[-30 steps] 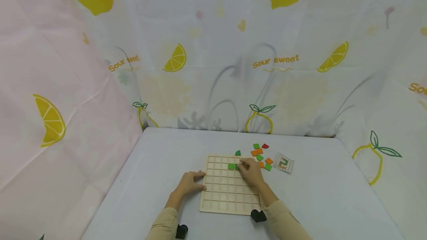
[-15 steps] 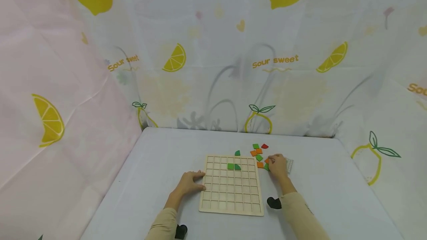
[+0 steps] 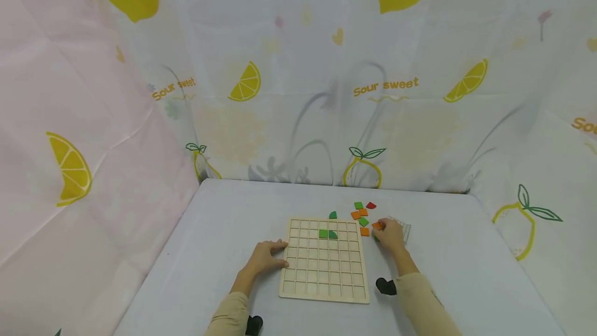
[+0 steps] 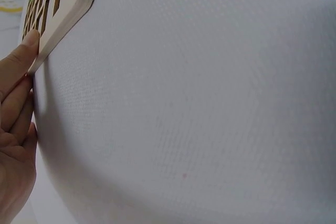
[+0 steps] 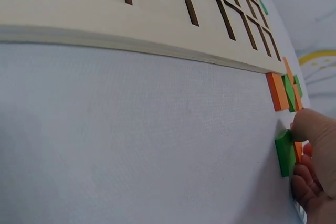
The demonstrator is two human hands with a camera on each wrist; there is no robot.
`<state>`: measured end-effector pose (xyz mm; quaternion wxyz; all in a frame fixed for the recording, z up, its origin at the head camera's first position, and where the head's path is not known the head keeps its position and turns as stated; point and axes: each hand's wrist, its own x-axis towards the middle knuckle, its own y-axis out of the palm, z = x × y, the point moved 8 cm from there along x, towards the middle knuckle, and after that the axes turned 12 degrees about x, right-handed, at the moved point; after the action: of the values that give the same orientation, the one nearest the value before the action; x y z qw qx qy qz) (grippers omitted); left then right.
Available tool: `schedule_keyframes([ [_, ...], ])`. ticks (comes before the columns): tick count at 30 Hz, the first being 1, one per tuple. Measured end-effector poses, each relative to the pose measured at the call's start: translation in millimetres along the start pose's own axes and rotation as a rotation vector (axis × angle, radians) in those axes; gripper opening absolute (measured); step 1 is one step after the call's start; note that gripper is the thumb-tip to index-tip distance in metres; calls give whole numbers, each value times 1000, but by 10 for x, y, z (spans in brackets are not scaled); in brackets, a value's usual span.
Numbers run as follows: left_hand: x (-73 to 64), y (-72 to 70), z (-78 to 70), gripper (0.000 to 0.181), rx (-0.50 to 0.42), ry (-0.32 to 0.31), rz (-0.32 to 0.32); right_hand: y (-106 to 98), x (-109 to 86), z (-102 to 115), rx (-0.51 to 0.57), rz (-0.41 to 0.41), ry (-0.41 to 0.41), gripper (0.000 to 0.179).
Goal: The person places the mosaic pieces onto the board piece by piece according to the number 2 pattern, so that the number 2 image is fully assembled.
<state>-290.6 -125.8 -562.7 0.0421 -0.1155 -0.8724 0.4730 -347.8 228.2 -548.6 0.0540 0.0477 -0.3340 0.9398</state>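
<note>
A pale wooden grid board (image 3: 322,274) lies on the white table. In its upper rows sit a light green square tile (image 3: 323,233) and a dark green quarter-round tile (image 3: 332,235), side by side. My left hand (image 3: 263,257) rests at the board's left edge, thumb and fingers spread against it; the left wrist view shows one fingertip (image 4: 31,38) on the rim. Right of the board, my right hand (image 3: 391,235) pinches an orange tile (image 3: 377,226) between thumb and fingers. A green tile (image 5: 284,153) stands right by the thumb in the right wrist view, mostly hidden from the head view.
Several loose tiles lie beyond the board's upper right corner, among them an orange one (image 3: 364,232) and a red one (image 3: 371,205). Another dark green quarter-round tile (image 3: 333,215) is behind the board. A printed grid card (image 3: 404,228) is partly covered by my right hand.
My right hand has left the dark green quarter-round tile on the board and moved right to the loose tiles, where it takes hold of an orange one. The left hand stays put.
</note>
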Motion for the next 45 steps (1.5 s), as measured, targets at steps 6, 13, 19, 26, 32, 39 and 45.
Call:
schedule_keyframes([
  [6, -3, 5, -4, 57, -5, -2, -3, 7, 11, -31, 90, -28, 24, 37],
  [13, -1, -4, -5, 57, -14, 8, -4, 201, -55, 436, 214, -45, -183, 29],
  [19, 17, 16, 11, 57, -21, 16, 0, 662, -147, 944, 255, 106, -388, 26],
  [26, 17, -1, -1, 55, -15, 29, -11, 1150, -228, 1225, 107, 305, -483, 28],
  [32, 12, 13, 2, 56, -13, 11, 5, 1269, -310, 1315, -28, 313, -647, 23],
  [39, 10, 13, -2, 56, -13, 8, 4, 1285, -385, 1323, -70, 185, -801, 12],
  [45, 8, 10, -3, 56, -10, 5, 2, 1311, -412, 1283, -34, 71, -804, 15],
])
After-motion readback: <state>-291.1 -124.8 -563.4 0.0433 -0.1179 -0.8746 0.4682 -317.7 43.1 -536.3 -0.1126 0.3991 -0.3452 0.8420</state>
